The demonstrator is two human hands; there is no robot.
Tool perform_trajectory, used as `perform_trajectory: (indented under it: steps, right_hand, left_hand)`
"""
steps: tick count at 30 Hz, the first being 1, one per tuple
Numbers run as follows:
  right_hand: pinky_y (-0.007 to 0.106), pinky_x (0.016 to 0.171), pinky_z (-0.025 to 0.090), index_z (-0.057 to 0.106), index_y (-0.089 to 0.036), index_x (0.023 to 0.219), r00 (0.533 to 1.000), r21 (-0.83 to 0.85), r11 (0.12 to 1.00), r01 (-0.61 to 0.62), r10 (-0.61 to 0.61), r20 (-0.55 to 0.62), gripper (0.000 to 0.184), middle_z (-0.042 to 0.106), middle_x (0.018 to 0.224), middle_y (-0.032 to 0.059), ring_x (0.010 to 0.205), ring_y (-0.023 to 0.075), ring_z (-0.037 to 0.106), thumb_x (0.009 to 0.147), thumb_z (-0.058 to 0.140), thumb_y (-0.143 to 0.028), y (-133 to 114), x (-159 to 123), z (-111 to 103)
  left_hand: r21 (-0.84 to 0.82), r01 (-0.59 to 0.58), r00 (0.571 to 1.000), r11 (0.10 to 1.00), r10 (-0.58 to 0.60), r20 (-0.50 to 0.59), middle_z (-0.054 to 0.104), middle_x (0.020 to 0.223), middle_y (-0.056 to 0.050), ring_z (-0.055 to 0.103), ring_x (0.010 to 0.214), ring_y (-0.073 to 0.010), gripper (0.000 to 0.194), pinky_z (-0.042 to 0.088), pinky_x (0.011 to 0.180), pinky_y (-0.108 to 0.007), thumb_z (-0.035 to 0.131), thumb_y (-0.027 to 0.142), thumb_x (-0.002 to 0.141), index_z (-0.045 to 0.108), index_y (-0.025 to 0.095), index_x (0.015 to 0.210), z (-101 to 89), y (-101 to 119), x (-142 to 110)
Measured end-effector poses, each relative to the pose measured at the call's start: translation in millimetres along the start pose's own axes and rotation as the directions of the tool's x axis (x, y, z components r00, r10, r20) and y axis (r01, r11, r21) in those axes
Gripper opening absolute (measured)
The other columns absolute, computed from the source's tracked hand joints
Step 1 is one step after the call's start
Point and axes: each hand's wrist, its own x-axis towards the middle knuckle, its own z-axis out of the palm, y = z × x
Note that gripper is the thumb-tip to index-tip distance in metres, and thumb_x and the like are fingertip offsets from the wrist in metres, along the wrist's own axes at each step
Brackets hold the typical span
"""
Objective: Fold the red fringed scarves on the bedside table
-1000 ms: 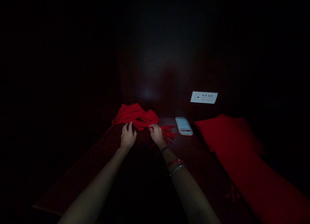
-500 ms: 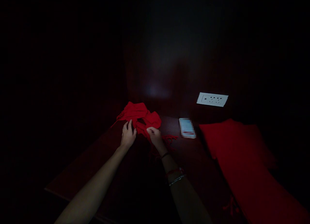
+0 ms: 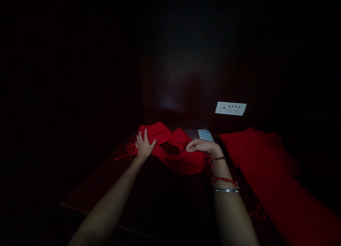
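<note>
- Left hand (image 3: 144, 145), left of centre in the frame: fingers spread, palm down, gripping nothing; it rests on the left part of the cloth. A ring on one finger.
- Right hand (image 3: 199, 146), right of centre: fingers curled, thumb and fingertips apparently pinching the cloth's edge; the exact hold is partly hidden.
- Red scarf (image 3: 156, 132), centre of the frame, under both hands: bunched in folds on the tabletop, with a dark gap between its back and front strips.
- Fringe (image 3: 131, 148), just left of the left hand: loose strands in a tangle, one trailing toward the left.
- Handling note, left: the spread fingers seem well placed as an anchor; light, even pressure should stop the cloth sliding.
- Handling note, right: a pinch near the edge, drawn low and level, would likely ease the folds better than a lift. Strands could catch on the bracelets (image 3: 226, 191) at that wrist.
- Phone (image 3: 205, 135), just behind the right hand: screen lit, lower part covered by the hand. A wide sweep could knock it.
- Second red cloth (image 3: 266, 168), right side to lower right: laid long, apart from the scarf.
- Tabletop (image 3: 101, 182): dark, its edge faint at lower left.
- Wall socket (image 3: 230, 108), right of centre, above the phone.
</note>
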Motion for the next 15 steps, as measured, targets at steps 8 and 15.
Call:
perform_trajectory:
  steps: [8,15]
  right_hand:
    - [0.038,0.083,0.032,0.041,-0.016,0.118,0.875,-0.364,0.884,-0.294,0.095,-0.475,0.047,0.037,0.122,0.0156,0.11,0.0271,0.034,0.073,0.048,-0.031,-23.8,34.3,30.3]
    - [0.042,0.084,0.03,0.058,-0.013,0.091,0.768,-0.218,0.927,-0.305,0.105,-0.631,0.026,0.058,0.09,0.0127,0.092,0.0234,0.049,0.068,0.049,-0.01,3.5,39.5,44.7]
  left_hand:
    - [-0.178,-0.152,0.988,0.972,0.151,-0.02,0.055,0.091,-0.01,0.052,0.087,-0.0213,0.029,0.04,0.077,-0.032,0.037,0.029,0.08,0.055,0.016,0.097,-0.5,-1.8,13.7]
    - [-0.614,-0.117,0.979,0.78,-0.014,-0.204,0.058,0.076,-0.002,0.054,0.07,-0.0127,0.028,0.042,0.067,-0.022,0.03,0.032,0.082,0.053,0.015,0.08,-16.2,4.6,34.5]
